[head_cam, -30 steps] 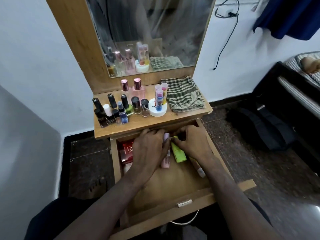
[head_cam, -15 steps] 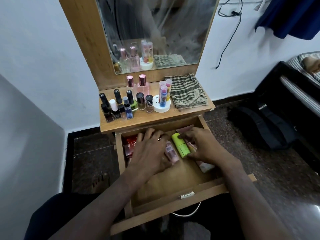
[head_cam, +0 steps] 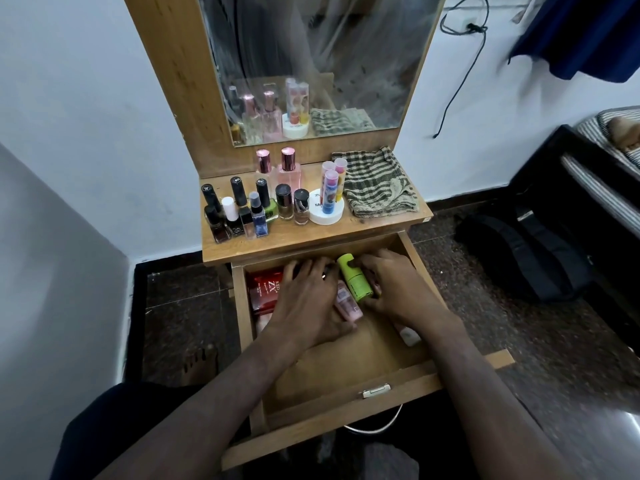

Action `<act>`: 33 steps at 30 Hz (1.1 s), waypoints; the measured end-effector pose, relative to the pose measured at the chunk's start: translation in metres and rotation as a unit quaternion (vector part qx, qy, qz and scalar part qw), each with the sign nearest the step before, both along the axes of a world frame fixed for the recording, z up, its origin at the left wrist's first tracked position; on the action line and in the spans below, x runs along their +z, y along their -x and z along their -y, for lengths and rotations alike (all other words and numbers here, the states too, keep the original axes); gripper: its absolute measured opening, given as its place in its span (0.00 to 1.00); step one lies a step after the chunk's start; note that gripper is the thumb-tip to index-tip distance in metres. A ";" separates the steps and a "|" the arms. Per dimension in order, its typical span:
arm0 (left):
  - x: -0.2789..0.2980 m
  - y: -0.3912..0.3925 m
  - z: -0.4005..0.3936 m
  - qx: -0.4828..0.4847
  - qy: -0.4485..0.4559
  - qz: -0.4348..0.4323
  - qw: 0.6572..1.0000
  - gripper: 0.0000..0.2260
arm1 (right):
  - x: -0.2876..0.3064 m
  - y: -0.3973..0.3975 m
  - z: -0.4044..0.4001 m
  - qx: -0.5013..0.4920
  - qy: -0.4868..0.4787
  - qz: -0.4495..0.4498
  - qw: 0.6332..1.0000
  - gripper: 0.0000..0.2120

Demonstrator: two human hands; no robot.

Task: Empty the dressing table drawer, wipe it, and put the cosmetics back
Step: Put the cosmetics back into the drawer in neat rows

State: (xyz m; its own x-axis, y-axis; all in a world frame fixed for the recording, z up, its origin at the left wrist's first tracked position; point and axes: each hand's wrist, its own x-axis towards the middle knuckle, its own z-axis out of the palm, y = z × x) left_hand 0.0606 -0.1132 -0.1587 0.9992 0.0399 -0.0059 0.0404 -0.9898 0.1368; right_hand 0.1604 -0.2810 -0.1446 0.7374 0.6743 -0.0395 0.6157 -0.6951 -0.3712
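Head view: both my hands are deep in the open drawer (head_cam: 346, 396), gathering cosmetics at its back.

The green bottle (head_cam: 354, 281) lies between my hands, my right hand (head_cam: 398, 292) curled against it; whether I truly grip it I cannot tell. My left hand (head_cam: 308, 299) lies spread over the pink bottle (head_cam: 347, 303), beside the red box (head_cam: 266, 287). I think a loose scoop could roll a bottle away, or my wrist could knock the nail polish bottles (head_cam: 249, 213) crowded on the table top (head_cam: 311, 237), near its edge.
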 end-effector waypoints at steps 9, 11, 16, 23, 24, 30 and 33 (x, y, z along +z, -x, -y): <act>0.001 0.003 -0.005 -0.005 0.062 0.020 0.998 0.59 | 0.008 0.035 -0.004 -0.078 0.011 -0.031 0.996 0.19; -0.002 0.003 -0.005 -0.015 0.043 0.013 0.999 0.62 | 0.005 0.042 -0.011 -0.113 0.033 -0.032 0.993 0.18; -0.010 0.001 -0.004 -0.029 0.013 0.017 0.999 0.65 | 0.002 0.049 -0.023 -0.171 0.048 -0.065 0.982 0.21; -0.012 0.000 -0.008 -0.016 0.042 0.036 0.998 0.57 | -0.001 0.038 -0.013 -0.194 0.056 -0.126 0.971 0.20; -0.013 0.000 -0.007 -0.013 0.044 0.038 0.998 0.55 | -0.003 0.036 -0.011 -0.190 0.061 -0.133 0.971 0.19; -0.013 0.001 -0.006 -0.008 0.031 0.054 0.998 0.52 | -0.012 0.031 -0.007 -0.220 0.062 -0.141 0.963 0.15; -0.013 0.002 -0.003 -0.012 0.013 0.044 0.999 0.51 | -0.013 0.030 -0.008 -0.235 0.071 -0.117 0.962 0.13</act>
